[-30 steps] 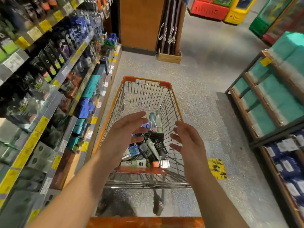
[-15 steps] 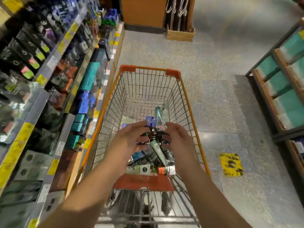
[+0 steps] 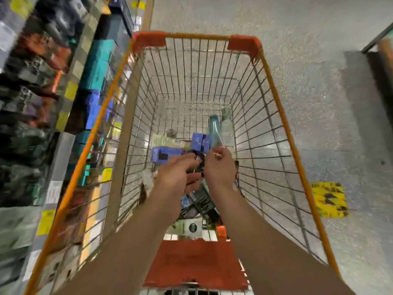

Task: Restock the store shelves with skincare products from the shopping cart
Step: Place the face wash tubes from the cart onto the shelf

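Head view: both hands down inside the shopping cart (image 3: 276, 86), among the skincare products (image 3: 197, 201).
Left hand (image 3: 177, 176) curled round a dark package (image 3: 196, 167) near the middle of the pile; right hand (image 3: 219, 167) clenched just beside it, contents not discernible through blur. Blue boxes (image 3: 165, 154) and a teal bottle (image 3: 214, 129) lying beyond the hands on the cart floor. Stocked shelves (image 3: 63, 103) close along the cart's left side. Yellow floor marker (image 3: 328, 200) to the right.

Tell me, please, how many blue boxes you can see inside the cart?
2: one blue box lies just beyond the left hand, the other stands beside the clear bottle. More may be hidden under the hands.
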{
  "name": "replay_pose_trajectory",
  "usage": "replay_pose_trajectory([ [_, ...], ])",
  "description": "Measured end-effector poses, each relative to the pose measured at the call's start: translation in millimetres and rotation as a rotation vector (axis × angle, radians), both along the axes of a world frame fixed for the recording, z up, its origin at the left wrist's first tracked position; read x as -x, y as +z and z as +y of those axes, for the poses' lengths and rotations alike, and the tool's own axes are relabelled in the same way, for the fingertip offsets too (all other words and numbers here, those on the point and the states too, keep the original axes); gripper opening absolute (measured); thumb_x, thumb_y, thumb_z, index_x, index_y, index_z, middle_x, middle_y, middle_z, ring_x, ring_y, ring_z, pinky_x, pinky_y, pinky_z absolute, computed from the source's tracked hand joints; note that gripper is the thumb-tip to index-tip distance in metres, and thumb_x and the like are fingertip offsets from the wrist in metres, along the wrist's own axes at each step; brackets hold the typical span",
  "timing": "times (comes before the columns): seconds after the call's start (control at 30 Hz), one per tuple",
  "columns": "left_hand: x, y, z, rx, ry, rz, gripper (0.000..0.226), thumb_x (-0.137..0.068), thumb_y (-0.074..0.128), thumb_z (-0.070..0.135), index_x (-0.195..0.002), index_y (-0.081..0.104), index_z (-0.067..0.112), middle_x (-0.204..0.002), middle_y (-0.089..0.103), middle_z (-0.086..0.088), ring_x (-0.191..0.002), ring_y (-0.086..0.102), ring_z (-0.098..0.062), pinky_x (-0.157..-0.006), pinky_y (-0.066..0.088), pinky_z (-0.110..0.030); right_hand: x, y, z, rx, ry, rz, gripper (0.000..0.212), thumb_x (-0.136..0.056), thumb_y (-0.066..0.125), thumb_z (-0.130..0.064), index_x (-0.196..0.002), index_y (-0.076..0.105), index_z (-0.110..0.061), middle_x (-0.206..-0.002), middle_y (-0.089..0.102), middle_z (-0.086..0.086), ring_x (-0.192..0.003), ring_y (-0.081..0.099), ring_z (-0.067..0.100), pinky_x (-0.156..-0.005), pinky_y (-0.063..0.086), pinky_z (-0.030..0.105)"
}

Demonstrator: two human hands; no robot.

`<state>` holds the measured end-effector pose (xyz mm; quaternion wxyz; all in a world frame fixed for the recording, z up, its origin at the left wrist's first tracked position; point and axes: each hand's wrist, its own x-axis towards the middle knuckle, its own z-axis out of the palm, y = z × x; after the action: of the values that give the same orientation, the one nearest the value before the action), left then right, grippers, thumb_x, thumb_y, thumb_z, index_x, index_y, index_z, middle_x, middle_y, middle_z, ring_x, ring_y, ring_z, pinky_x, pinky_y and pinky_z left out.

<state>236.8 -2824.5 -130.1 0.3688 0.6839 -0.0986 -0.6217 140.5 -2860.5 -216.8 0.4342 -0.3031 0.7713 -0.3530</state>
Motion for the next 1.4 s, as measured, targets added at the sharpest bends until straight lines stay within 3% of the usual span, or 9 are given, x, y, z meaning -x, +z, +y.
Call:
replay_pose_trajectory([
  [0.1, -3.9, -29.1, -2.3, -0.036, 0.027, -0.001, 0.014, -0.103, 0.060, 0.019, -0.112, 0.071, 0.022, -0.105, 0.076, 0.000, -0.080, 0.070, -0.019, -0.067, 0.060, -0.031, 2.5, -40.9, -14.4, 0.064, 0.027, 0.167, 0.017, -0.096, 0.063, -0.020, -0.111, 0.068, -0.014, -0.092, 0.064, -0.001, -0.079, 0.064, 0.016, -0.066, 0.046, 0.022],
  [0.27, -6.2, -64.6, -4.2, -0.100, 0.074, 0.026, 0.017, -0.103, 0.061, 0.027, -0.117, 0.069, 0.023, -0.107, 0.075, 0.001, -0.082, 0.069, -0.018, -0.070, 0.061, -0.033, 10.6, -102.3, -30.6, 0.093, 0.162, 0.428, 0.021, -0.098, 0.062, -0.015, -0.118, 0.067, -0.008, -0.108, 0.054, 0.009, -0.109, 0.054, 0.034, -0.097, 0.047, 0.045],
  [0.43, -2.3, -81.0, -8.2, -0.125, 0.090, 0.070, 0.018, -0.103, 0.061, 0.028, -0.119, 0.068, 0.022, -0.111, 0.073, -0.001, -0.084, 0.069, -0.018, -0.078, 0.062, -0.036, 18.6, -134.9, -49.2, 0.079, 0.345, 0.571, 0.034, -0.098, 0.057, -0.006, -0.131, 0.059, -0.002, -0.127, 0.055, 0.023, -0.120, 0.049, 0.037, -0.102, 0.031, 0.035],
  [0.7, -7.6, -97.8, -2.4, -0.187, 0.113, 0.053, 0.015, -0.103, 0.061, 0.026, -0.115, 0.069, 0.025, -0.108, 0.075, 0.000, -0.086, 0.070, -0.018, -0.080, 0.063, -0.037, 25.1, -149.9, -58.7, -0.107, 0.468, 0.697, 0.069, -0.101, 0.059, -0.022, -0.156, 0.024, 0.001, -0.143, 0.043, 0.022, -0.130, 0.042, 0.034, -0.111, 0.037, 0.041],
  [0.87, -6.3, -99.5, 0.9, -0.201, 0.127, 0.071, 0.016, -0.102, 0.063, 0.025, -0.116, 0.070, 0.023, -0.109, 0.075, -0.001, -0.084, 0.068, -0.018, -0.082, 0.062, -0.038, 23.9, -148.4, -72.6, -0.170, 0.291, 0.581, 0.048, -0.097, 0.067, -0.023, -0.137, 0.052, -0.001, -0.132, 0.056, 0.019, -0.125, 0.051, 0.036, -0.103, 0.043, 0.042],
  [0.93, -6.3, -96.7, 0.7, -0.196, 0.129, 0.072, 0.015, -0.102, 0.062, 0.025, -0.115, 0.070, 0.024, -0.110, 0.075, -0.001, -0.084, 0.068, -0.018, -0.082, 0.062, -0.038, 26.3, -145.7, -78.6, -0.177, 0.230, 0.507, 0.036, -0.093, 0.071, -0.024, -0.122, 0.064, -0.004, -0.117, 0.065, 0.016, -0.112, 0.061, 0.035, -0.080, 0.049, 0.032],
  [1.03, -6.4, -90.2, -0.9, -0.184, 0.136, 0.075, 0.013, -0.102, 0.062, 0.025, -0.113, 0.070, 0.024, -0.111, 0.075, -0.002, -0.084, 0.068, -0.019, -0.082, 0.061, -0.037, 29.0, -136.6, -80.3, -0.168, 0.132, 0.369, 0.018, -0.099, 0.065, -0.022, -0.106, 0.069, -0.005, -0.096, 0.064, 0.006, -0.085, 0.061, 0.024, -0.047, 0.031, 0.015],
  [1.17, -7.5, -74.9, -2.7, -0.168, 0.133, 0.057, 0.012, -0.103, 0.061, 0.026, -0.111, 0.069, 0.023, -0.107, 0.075, 0.000, -0.085, 0.068, -0.017, -0.082, 0.061, -0.037, 23.9, -118.3, -66.1, -0.041, -0.047, 0.210, 0.002, -0.099, 0.063, -0.020, -0.100, 0.061, -0.018, -0.103, 0.067, 0.005, -0.081, 0.062, 0.019, -0.055, 0.041, 0.018],
  [1.4, -9.8, -30.1, -7.9, -0.061, 0.082, 0.018, 0.011, -0.102, 0.060, 0.025, -0.108, 0.068, 0.020, -0.109, 0.073, -0.002, -0.086, 0.066, -0.018, -0.076, 0.059, -0.032, 13.2, -64.5, -35.3, 0.103, -0.174, 0.177, 0.010, -0.101, 0.064, -0.024, -0.094, 0.058, -0.020, -0.089, 0.062, -0.002, -0.077, 0.060, 0.015, -0.067, 0.043, 0.024],
])
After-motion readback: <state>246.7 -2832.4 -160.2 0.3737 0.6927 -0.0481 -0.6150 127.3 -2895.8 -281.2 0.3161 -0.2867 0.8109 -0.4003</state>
